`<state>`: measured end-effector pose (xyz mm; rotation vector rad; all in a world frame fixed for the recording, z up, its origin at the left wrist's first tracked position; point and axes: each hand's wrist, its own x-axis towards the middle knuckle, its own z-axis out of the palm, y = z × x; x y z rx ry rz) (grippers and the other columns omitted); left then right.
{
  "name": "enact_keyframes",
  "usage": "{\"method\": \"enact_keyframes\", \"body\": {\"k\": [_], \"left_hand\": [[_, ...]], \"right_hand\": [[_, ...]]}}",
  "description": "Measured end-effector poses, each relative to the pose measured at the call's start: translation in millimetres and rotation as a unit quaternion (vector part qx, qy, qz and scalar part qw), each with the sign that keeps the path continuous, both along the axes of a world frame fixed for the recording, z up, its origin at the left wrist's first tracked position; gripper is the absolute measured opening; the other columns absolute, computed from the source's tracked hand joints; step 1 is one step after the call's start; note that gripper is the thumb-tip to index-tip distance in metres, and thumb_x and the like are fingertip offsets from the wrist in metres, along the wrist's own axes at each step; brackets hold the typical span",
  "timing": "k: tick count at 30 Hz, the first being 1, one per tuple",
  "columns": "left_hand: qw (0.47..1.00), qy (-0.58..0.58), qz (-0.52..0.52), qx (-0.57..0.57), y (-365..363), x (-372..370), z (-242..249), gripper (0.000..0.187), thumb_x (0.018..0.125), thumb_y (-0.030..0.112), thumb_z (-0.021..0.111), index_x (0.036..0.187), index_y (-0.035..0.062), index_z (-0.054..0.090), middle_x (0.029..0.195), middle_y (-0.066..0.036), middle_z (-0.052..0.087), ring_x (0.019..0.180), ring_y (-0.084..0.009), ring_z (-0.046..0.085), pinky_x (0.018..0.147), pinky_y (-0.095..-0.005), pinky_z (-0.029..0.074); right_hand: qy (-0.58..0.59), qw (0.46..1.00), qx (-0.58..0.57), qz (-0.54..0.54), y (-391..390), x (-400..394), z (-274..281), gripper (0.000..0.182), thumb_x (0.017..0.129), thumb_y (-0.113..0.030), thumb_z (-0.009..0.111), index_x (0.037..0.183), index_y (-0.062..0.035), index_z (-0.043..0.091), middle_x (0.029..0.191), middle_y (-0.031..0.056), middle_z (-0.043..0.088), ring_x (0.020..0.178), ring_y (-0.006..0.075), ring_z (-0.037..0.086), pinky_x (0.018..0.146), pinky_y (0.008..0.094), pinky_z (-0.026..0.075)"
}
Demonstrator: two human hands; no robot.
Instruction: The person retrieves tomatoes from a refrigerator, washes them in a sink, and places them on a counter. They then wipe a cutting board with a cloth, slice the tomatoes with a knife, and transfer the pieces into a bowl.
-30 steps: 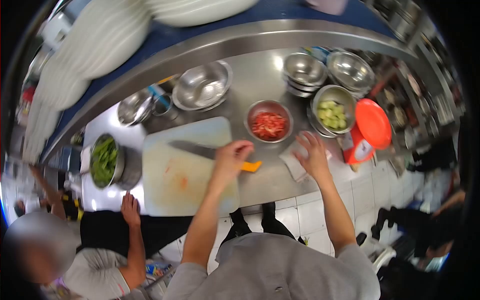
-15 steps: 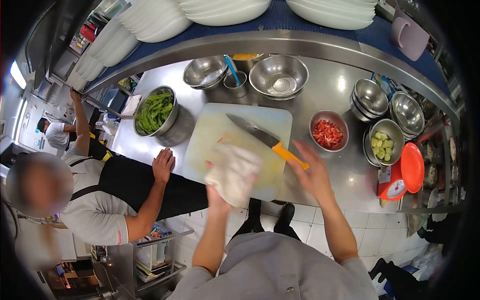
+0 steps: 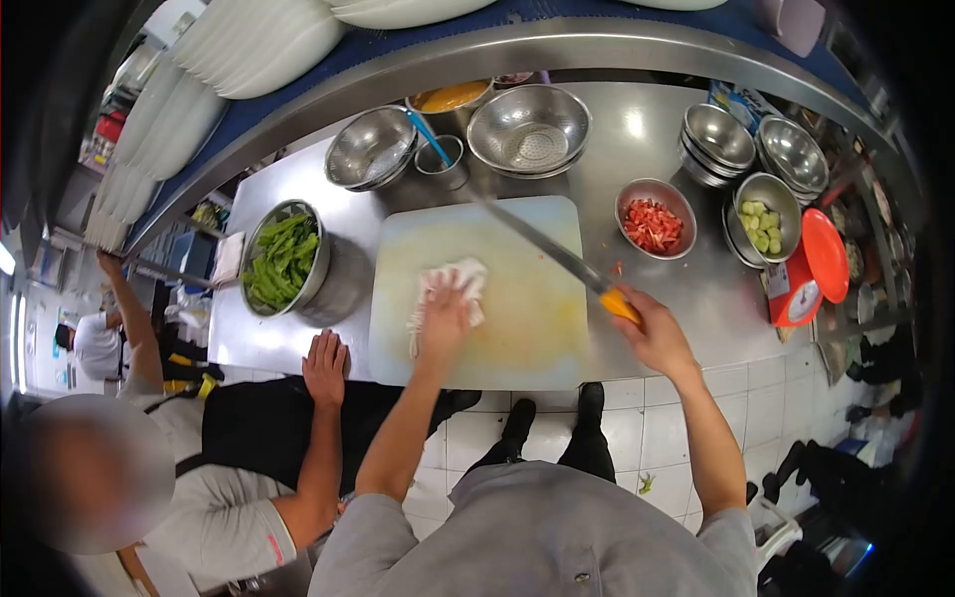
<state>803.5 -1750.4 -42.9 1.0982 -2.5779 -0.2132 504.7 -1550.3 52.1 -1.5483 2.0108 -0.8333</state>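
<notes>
My left hand (image 3: 445, 316) presses a white cloth (image 3: 466, 279) down on the left half of the stained pale cutting board (image 3: 527, 338). The fingers are partly blurred, with cloth bunched around them. My right hand (image 3: 655, 330) is wrapped round the orange handle of a kitchen knife (image 3: 545, 244). Its blade points up and left, above the board's right part. To the right of the blade, a metal bowl of chopped red pieces (image 3: 654, 227) sits on the steel counter, with a small red scrap near the handle.
Left of the board stands a bowl of green leaves (image 3: 284, 261). Colanders (image 3: 529, 129) and a metal cup (image 3: 441, 164) line the back. At right are stacked bowls (image 3: 718, 142), cut green pieces (image 3: 762, 229) and a red scale (image 3: 796, 289). A co-worker's hand (image 3: 324, 368) rests on the counter edge.
My left hand has brought the cloth from above the board's front edge down onto its surface. My right hand has closed on the knife and lifted it off the board.
</notes>
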Motion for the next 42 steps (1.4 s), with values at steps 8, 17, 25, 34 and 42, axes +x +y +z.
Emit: {"method": "enact_keyframes", "body": {"k": [8, 17, 25, 34, 42], "left_hand": [[0.949, 0.186, -0.213, 0.14, 127.0, -78.5, 11.7, 0.033, 0.087, 0.01, 0.06, 0.119, 0.0158, 0.063, 0.129, -0.014, 0.058, 0.124, -0.0322, 0.052, 0.105, -0.0474, 0.038], [0.554, 0.413, -0.134, 0.71, 158.1, -97.9, 16.5, 0.039, 0.101, 0.024, 0.049, 0.136, 0.0056, 0.048, 0.128, -0.015, 0.058, 0.113, -0.0225, 0.057, 0.098, -0.033, 0.045], [0.158, 0.365, -0.284, 0.873, 191.7, -91.5, 17.0, 0.046, 0.09, 0.01, 0.059, 0.133, 0.0017, 0.046, 0.128, -0.014, 0.055, 0.112, -0.025, 0.059, 0.094, -0.0377, 0.051], [0.601, 0.324, -0.088, 0.726, 267.8, -98.4, 68.1, 0.027, 0.092, 0.017, 0.064, 0.111, -0.0024, 0.063, 0.101, -0.008, 0.068, 0.087, -0.0149, 0.066, 0.075, -0.0283, 0.053], [0.629, 0.419, -0.069, 0.651, 248.3, -108.6, 90.3, 0.03, 0.093, 0.02, 0.065, 0.11, -0.0046, 0.065, 0.101, -0.009, 0.069, 0.086, -0.0154, 0.066, 0.076, -0.0287, 0.053]], "right_hand": [[-0.276, 0.921, -0.008, -0.276, 118.8, 74.5, 19.5, 0.048, 0.092, -0.014, 0.063, 0.136, 0.0013, 0.049, 0.092, 0.0023, 0.06, 0.068, 0.007, 0.052, 0.06, 0.0214, 0.045], [-0.225, 0.876, -0.137, -0.405, 162.1, 146.2, 14.5, 0.034, 0.091, -0.006, 0.063, 0.122, 0.0053, 0.058, 0.088, 0.0002, 0.055, 0.068, 0.0066, 0.05, 0.059, 0.0198, 0.043], [-0.065, 0.886, -0.099, -0.448, 151.7, 174.4, -14.1, 0.036, 0.08, -0.005, 0.07, 0.111, 0.0032, 0.056, 0.097, 0.0198, 0.064, 0.085, 0.0309, 0.064, 0.076, 0.0369, 0.051], [0.0, 0.905, -0.098, -0.415, 214.2, 204.9, 7.6, 0.029, 0.078, -0.002, 0.066, 0.105, -0.002, 0.057, 0.096, 0.0179, 0.063, 0.088, 0.0384, 0.062, 0.077, 0.0405, 0.05], [-0.027, 0.914, -0.131, -0.384, 283.1, 222.1, 22.5, 0.036, 0.075, -0.004, 0.074, 0.106, 0.0025, 0.057, 0.096, 0.0156, 0.062, 0.084, 0.0346, 0.061, 0.075, 0.0367, 0.049]]}}
